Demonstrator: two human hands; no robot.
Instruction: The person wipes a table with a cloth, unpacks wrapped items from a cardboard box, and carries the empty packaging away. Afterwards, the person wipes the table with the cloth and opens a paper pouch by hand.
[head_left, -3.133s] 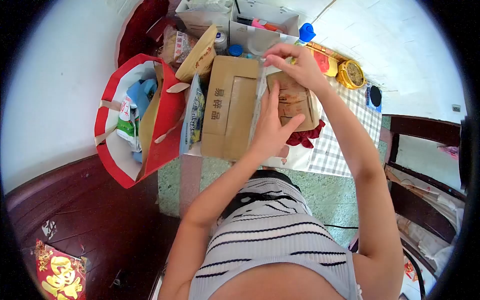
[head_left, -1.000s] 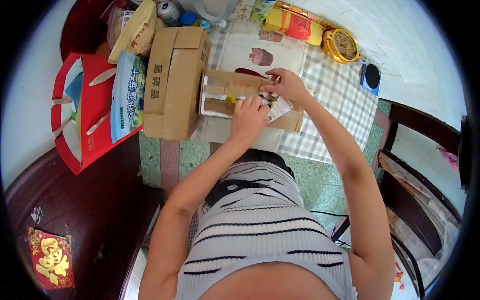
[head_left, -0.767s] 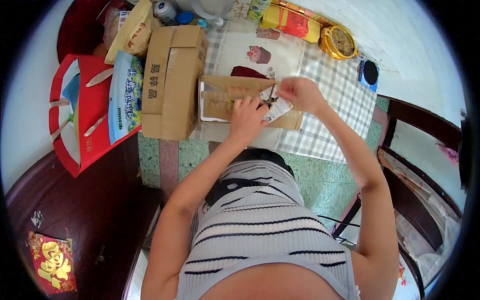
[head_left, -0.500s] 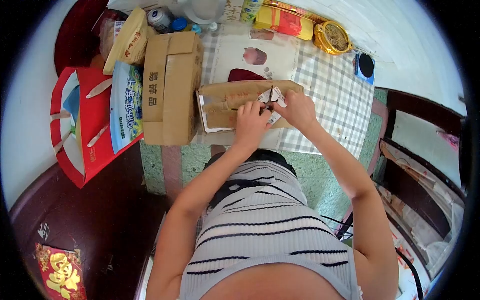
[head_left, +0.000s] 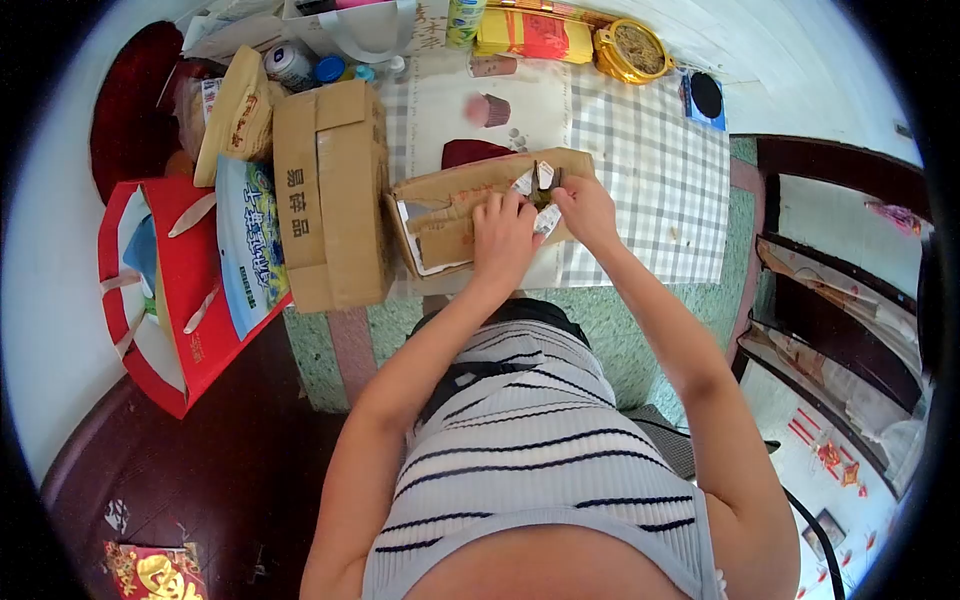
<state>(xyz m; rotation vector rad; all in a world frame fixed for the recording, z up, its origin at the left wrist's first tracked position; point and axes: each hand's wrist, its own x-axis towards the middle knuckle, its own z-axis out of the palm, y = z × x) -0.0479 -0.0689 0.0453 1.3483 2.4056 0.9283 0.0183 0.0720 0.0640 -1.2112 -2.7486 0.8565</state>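
In the head view, the small carton (head_left: pixel 448 243) lies flat on the checked worktop (head_left: pixel 660 180), just beside the taller carton (head_left: pixel 335 200) and in front of a dark red cloth (head_left: pixel 470 153); whether the 2 cartons touch, I cannot tell. The left hand (head_left: pixel 503 240) rests on its top with bent fingers spread over the board; the right hand (head_left: pixel 587 212) has its thumb and fingertips drawn close together beside the white printed paper (head_left: pixel 546 219), though what its narrow grip holds, if anything, I cannot tell. The carton looks likely to be light to moderate in weight, its walls stiff but its torn top weak and apt to bend; dry board should not slip; the 2 long side walls, low down, seem the sound place to take hold, away from the ragged middle.

The taller carton bears 3 black characters, 易碎品, meaning fragile goods; the small carton has faint reddish print, unreadable; the white paper's print is too small; the blue pouch (head_left: pixel 245 250) shows large Chinese lettering, too warped to read surely.
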